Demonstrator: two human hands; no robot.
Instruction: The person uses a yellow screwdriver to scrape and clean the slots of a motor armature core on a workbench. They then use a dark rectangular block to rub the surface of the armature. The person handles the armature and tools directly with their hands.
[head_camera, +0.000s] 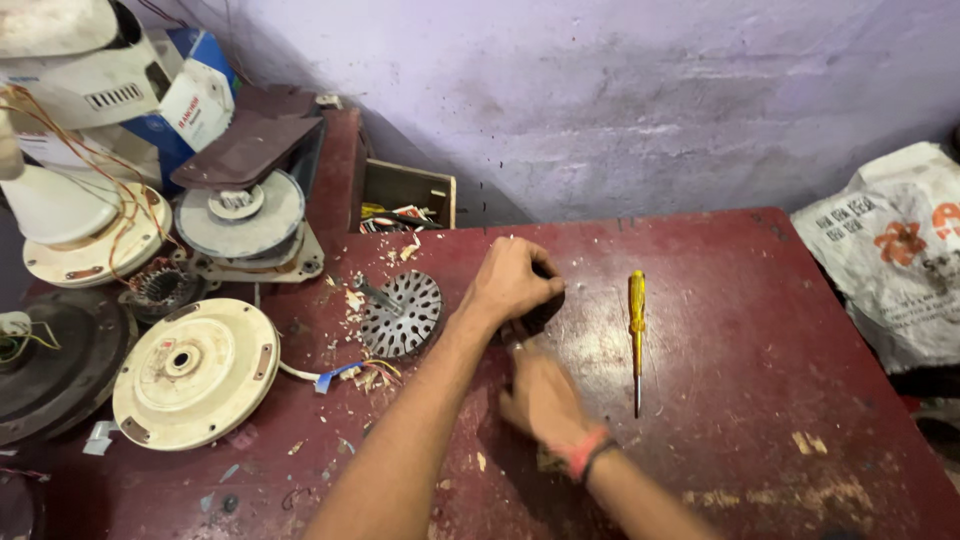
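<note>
My left hand (510, 280) reaches across the dark red table (760, 330) and closes over a small dark round part (545, 312), most of which it hides. My right hand (542, 400), with a pink and a black band at the wrist, is blurred just below that part, fingers curled toward it. What it holds is hidden. A yellow-handled screwdriver (636, 335) lies to the right of both hands, tip toward me. A slotted metal rotor disc with a shaft (400, 315) lies to the left of my left hand.
A cream round fan motor cover (195, 372) with blue and yellow wires (340, 374) lies at the left, among more fan housings and motor parts (240, 215). An open wooden box (408, 195) stands by the purple wall. A printed white sack (895, 250) sits at the right. Scraps litter the tabletop.
</note>
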